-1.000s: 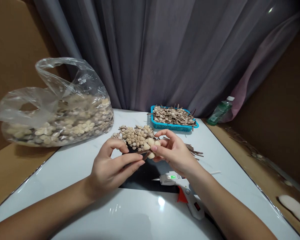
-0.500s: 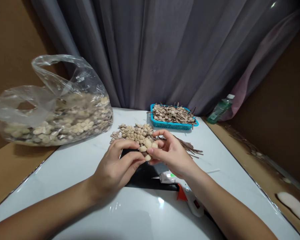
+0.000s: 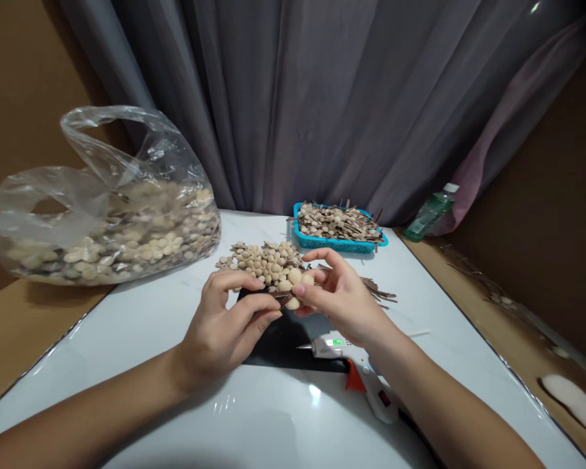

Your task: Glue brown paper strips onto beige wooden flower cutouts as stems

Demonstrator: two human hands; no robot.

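Between thumb and fingers, my right hand (image 3: 339, 290) pinches a flower-shaped piece (image 3: 295, 279) of pale, round, petal-like discs. My left hand (image 3: 229, 319) is closed in a pinch on a dark brown strip (image 3: 284, 298), which touches the flower's left underside; whether the two are joined I cannot tell. Just behind my fingers lies a pile of similar beige flower pieces (image 3: 261, 260). A bundle of thin brown strips (image 3: 381, 291) pokes out to the right of my right hand. Below the hands, a white glue gun (image 3: 329, 345) with an orange trigger rests on a black mat (image 3: 278, 345), nozzle pointing left.
A clear plastic bag (image 3: 185, 163) full of flower pieces stands at the left. A blue tray (image 3: 332, 245) at the back holds flower pieces and strips. Beyond the white table (image 3: 185, 417), a green bottle (image 3: 427, 215) leans near the grey curtain (image 3: 297, 117).
The flower piece has moved slightly right and up with my right hand. More of the brown strip now shows at my left fingertips. The glue gun has stayed put.
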